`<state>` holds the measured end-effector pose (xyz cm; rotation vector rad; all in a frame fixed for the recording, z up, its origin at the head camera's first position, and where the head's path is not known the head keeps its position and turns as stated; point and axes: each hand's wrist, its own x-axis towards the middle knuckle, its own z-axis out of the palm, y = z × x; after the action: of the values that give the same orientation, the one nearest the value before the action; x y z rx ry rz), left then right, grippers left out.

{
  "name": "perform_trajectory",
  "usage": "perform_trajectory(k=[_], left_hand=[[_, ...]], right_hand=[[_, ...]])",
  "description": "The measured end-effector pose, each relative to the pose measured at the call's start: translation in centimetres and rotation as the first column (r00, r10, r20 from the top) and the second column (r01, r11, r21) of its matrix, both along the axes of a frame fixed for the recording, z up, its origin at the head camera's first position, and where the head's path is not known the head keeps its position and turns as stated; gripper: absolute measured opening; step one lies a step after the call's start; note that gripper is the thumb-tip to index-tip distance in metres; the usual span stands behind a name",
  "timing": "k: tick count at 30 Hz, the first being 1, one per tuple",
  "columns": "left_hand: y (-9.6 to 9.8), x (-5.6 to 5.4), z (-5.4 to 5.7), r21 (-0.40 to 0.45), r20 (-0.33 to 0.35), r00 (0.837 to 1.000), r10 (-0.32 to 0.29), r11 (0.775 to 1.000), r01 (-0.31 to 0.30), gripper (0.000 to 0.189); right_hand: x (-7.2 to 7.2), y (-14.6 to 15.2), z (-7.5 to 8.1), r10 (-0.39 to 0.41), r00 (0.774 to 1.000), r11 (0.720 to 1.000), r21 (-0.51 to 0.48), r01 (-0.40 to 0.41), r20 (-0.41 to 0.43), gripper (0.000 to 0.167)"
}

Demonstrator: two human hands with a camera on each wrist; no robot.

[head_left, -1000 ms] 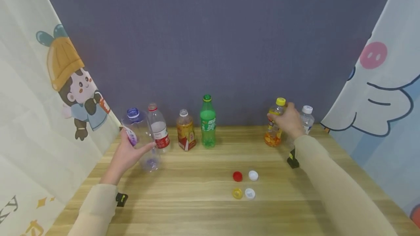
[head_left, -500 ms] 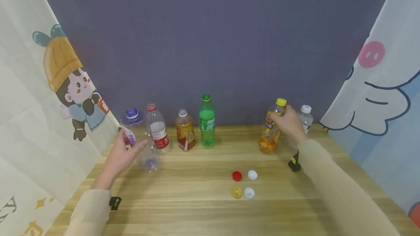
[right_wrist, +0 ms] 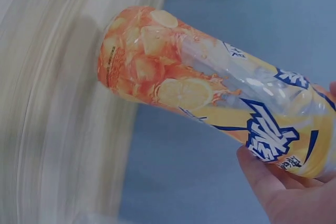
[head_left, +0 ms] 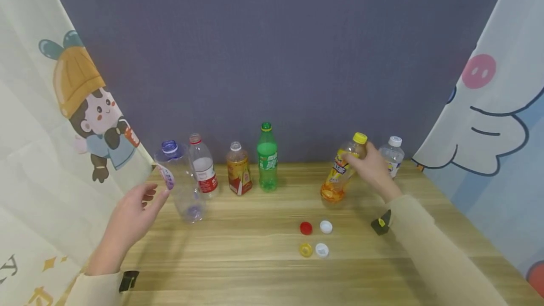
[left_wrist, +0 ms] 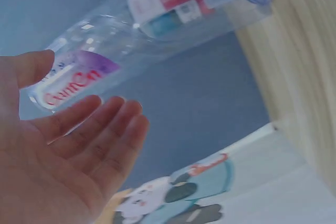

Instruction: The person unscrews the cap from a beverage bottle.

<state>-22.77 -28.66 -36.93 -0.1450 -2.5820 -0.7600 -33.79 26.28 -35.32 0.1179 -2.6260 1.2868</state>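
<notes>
My right hand point(head_left: 372, 166) grips a clear bottle with a yellow cap and an orange-and-yellow label point(head_left: 340, 171); the bottle leans, its base toward the left. In the right wrist view, thumb and fingers wrap the label's upper part point(right_wrist: 278, 129). My left hand point(head_left: 133, 211) is beside the large clear bottle with a blue-purple neck point(head_left: 184, 183), fingers loosely bent and holding nothing. That bottle stands upright by itself; its label point(left_wrist: 79, 80) shows past the thumb in the left wrist view.
Along the back stand a red-labelled bottle point(head_left: 205, 169), a brown-and-red bottle point(head_left: 239, 171) and a green bottle point(head_left: 267, 162). A white-capped bottle point(head_left: 393, 155) is right of my right hand. Several loose caps lie in front: red point(head_left: 306, 228), yellow point(head_left: 305, 250), white point(head_left: 326, 226).
My left hand has let go of the large clear bottle and drawn back down and left. My right hand has moved the yellow-capped bottle leftward and tilted it.
</notes>
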Motion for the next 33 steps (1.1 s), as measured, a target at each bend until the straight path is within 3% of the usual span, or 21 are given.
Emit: perform_trajectory(k=[6, 11, 15, 19, 25, 33], left_hand=[[1.9, 0.9, 1.2, -0.032, -0.143, 0.989, -0.030, 0.999, 0.026, 0.045], [4.3, 0.7, 2.3, -0.038, -0.275, 0.957, -0.095, 0.995, 0.088, 0.043], [6.0, 0.0, 2.7, -0.021, -0.330, 0.936, -0.125, 0.992, 0.126, 0.054], [7.6, -0.5, 2.4, 0.003, -0.339, 0.929, -0.152, 0.987, 0.163, 0.062], [10.6, -0.6, 1.8, -0.013, -0.311, 0.921, -0.234, 0.970, 0.242, 0.072], [14.3, -0.8, 1.3, -0.060, -0.285, 0.913, -0.293, 0.956, 0.288, 0.081]], right_hand=[[2.1, -1.7, 0.1, 0.062, 0.997, 0.990, -0.124, -0.067, -0.045, 0.073], [3.8, -3.0, 0.4, 0.092, 0.993, 0.971, -0.214, -0.105, -0.070, 0.069], [4.8, -4.3, 0.5, 0.157, 0.984, 0.922, -0.344, -0.177, -0.086, 0.063], [5.6, -5.6, 0.5, 0.207, 0.970, 0.874, -0.421, -0.243, -0.130, 0.057], [6.7, -6.9, 0.5, 0.209, 0.960, 0.871, -0.411, -0.269, -0.186, 0.053], [7.7, -8.6, 0.3, 0.210, 0.948, 0.836, -0.458, -0.301, -0.239, 0.055]])
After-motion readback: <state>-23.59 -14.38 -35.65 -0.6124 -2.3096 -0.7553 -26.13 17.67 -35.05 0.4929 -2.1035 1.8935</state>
